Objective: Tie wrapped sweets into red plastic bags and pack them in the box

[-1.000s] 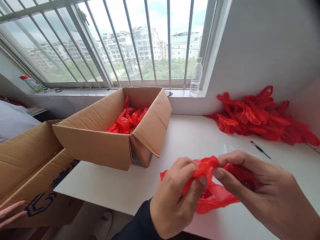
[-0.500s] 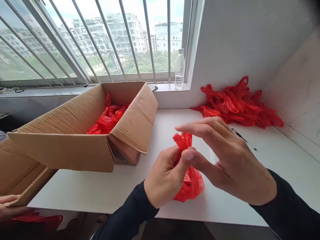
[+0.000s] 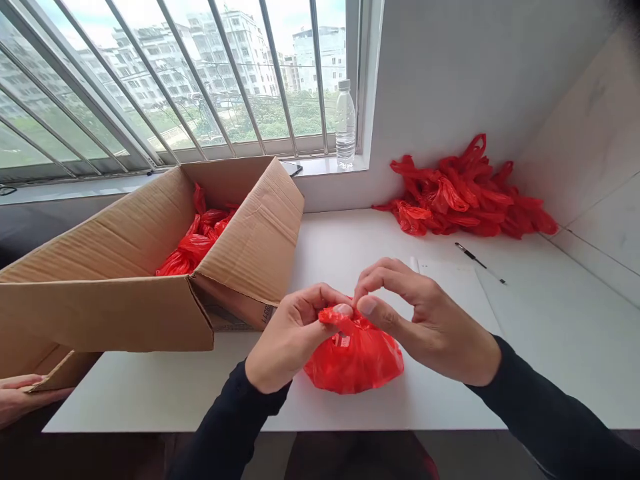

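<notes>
A filled red plastic bag (image 3: 357,363) rests on the white table in front of me, its gathered top between my hands. My left hand (image 3: 295,333) pinches one part of that top, with a red end poking out past the thumb. On the other side, my right hand (image 3: 420,320) has thumb and fingertips closed on the bag's top, close to the left thumb. Whatever fills the bag is mostly hidden; a small pale patch shows through near the top.
An open cardboard box (image 3: 120,313) on the left holds several red bags (image 3: 193,243). Another person's hand (image 3: 25,397) grips cardboard at far left. A heap of red bags (image 3: 460,190), a pen (image 3: 480,263), paper (image 3: 455,280) and a bottle (image 3: 345,127) lie beyond.
My right hand has come down from its raised, spread position to pinch the bag's top. My left hand has shifted left, and the bag looks wider and lower.
</notes>
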The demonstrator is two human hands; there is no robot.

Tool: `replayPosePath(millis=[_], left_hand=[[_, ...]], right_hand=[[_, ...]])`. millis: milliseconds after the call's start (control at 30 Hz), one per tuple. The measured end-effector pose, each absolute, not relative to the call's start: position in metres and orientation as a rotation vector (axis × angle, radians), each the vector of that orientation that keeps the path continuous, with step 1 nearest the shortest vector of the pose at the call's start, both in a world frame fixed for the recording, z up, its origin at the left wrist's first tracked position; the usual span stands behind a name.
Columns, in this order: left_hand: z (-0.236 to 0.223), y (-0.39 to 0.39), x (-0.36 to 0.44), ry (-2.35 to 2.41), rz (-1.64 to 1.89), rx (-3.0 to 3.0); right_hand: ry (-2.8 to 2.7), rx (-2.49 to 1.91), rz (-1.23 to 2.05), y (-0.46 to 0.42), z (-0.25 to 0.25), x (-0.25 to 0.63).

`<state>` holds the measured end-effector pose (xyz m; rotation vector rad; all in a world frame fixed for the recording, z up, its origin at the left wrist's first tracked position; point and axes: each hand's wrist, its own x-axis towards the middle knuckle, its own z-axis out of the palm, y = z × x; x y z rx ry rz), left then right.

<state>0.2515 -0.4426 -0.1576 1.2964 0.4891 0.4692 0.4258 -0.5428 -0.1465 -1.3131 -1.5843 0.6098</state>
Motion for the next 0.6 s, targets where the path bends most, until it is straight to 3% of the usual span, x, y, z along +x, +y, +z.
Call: replayPosePath(millis=[233,433,600], left_hand=[[-0.156,-0.449,0.246,0.525,0.456,1.367],[-0.181,-0.449,0.246,0.494,0.925,2.208],[-0.197,-0.448,0.246,0.323,1.104,2.317]], right_hand=[[-1.461,-1.186,0.986,-0.528,-0.175,0.422],[-1.423,-1.25,1.122,-0.523,-0.189,0.426],[-1.431,-1.046,1.34,-0.515,-0.199,0.432]])
